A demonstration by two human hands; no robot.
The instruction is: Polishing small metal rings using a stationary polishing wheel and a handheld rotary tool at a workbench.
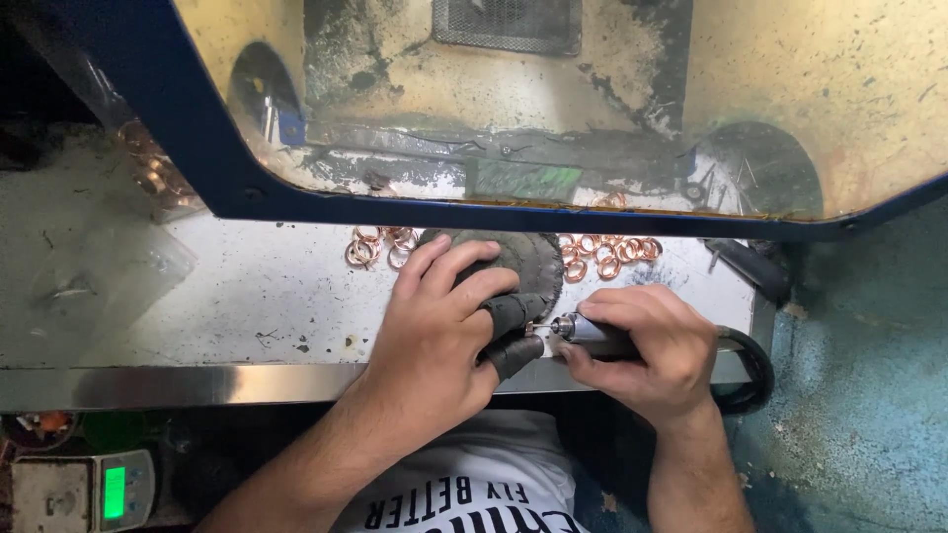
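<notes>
My left hand (pixel 434 331) rests on a dark round pad (pixel 528 259) on the white bench. Its thumb and forefinger wear black finger guards (pixel 512 331) and pinch something small that I cannot make out. My right hand (pixel 657 345) grips a slim rotary handpiece (pixel 592 336), its fine tip pointing left and touching the pinched spot between the guarded fingers. Copper-coloured rings lie in two heaps behind the hands, one heap (pixel 378 247) on the left and one heap (pixel 607 252) on the right.
A blue-framed, stained transparent shield (pixel 494 109) stands over the back of the bench. The bench has a metal front edge (pixel 197 385). A small digital scale with a green display (pixel 84 491) sits lower left. A black cable (pixel 750 370) loops off at the right.
</notes>
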